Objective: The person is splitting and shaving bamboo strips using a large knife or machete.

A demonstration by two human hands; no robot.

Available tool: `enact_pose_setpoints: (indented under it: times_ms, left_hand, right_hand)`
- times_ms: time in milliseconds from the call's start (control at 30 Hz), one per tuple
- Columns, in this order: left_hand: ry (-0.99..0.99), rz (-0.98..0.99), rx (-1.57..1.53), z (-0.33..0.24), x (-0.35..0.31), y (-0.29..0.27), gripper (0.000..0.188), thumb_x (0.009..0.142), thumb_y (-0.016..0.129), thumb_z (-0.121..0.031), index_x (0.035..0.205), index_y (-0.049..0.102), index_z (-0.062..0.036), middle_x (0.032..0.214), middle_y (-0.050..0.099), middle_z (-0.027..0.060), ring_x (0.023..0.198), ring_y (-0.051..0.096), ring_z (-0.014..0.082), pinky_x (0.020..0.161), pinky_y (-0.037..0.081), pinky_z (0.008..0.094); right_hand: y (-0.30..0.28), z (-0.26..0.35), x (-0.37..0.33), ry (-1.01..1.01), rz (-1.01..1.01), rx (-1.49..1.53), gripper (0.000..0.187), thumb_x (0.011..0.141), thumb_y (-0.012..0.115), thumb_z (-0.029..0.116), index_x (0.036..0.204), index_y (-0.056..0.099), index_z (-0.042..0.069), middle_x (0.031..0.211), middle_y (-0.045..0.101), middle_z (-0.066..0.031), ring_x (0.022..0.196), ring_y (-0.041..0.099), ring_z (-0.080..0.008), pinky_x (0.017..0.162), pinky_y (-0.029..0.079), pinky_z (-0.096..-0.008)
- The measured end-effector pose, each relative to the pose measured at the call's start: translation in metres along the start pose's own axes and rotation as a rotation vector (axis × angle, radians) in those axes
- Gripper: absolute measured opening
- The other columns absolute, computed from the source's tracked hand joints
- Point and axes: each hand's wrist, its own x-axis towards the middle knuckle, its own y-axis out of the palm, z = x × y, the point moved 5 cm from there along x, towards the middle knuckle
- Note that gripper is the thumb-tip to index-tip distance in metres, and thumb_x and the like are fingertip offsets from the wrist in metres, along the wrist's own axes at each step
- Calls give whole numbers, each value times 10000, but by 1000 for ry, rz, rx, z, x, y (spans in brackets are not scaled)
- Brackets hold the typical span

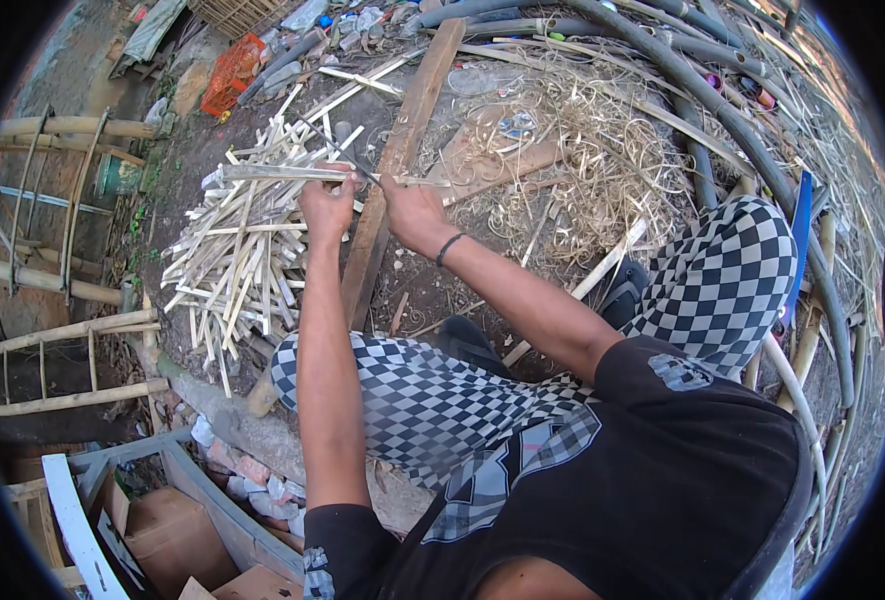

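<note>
My left hand (327, 208) is closed around a pale bamboo strip (277, 173), which lies crosswise in front of me over the pile of cut strips (237, 260). My right hand (414, 215) is closed on a knife with a long, thin dark blade (337, 150). That blade slants up to the left and crosses the strip between my two hands; my right palm hides its handle. Under both hands runs a long wooden plank (427, 90), leaning away from me. The strip's other end shows just past my right hand.
Curly shavings (602, 150) cover the ground to the right, with a flat board (507, 170) among them. Long dark poles (662, 60) curve around the far right. An orange crate (232, 75) stands far left; bamboo ladder-like frames (62, 400) and cardboard boxes (177, 535) are at left.
</note>
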Motion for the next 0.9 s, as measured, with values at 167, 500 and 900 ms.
enact_pose_setpoints:
  times_ms: [167, 500, 900]
  left_hand:
    - [-100, 15, -54, -12, 7, 19, 145, 836, 688, 38, 970, 632, 49, 886, 689, 155, 806, 708, 206, 697, 577, 308]
    - [-86, 1, -21, -12, 17, 19, 128, 843, 687, 23, 962, 642, 37, 882, 703, 148, 814, 715, 191, 700, 569, 285]
    - [-130, -8, -48, -2, 16, 14, 135, 848, 686, 26, 978, 648, 28, 859, 708, 124, 758, 708, 173, 680, 558, 270]
  right_hand:
    - [17, -88, 18, 247, -112, -1, 271, 871, 508, 73, 1130, 542, 2, 940, 691, -251, 901, 689, -393, 778, 543, -512]
    - [32, -105, 4, 292, -71, -32, 370, 896, 458, 86, 1258, 482, 15, 915, 682, -264, 892, 679, -420, 763, 538, -526]
    - [28, -120, 18, 318, 109, -161, 341, 923, 504, 186, 1224, 536, 28, 951, 704, -234, 936, 693, -374, 785, 556, -478]
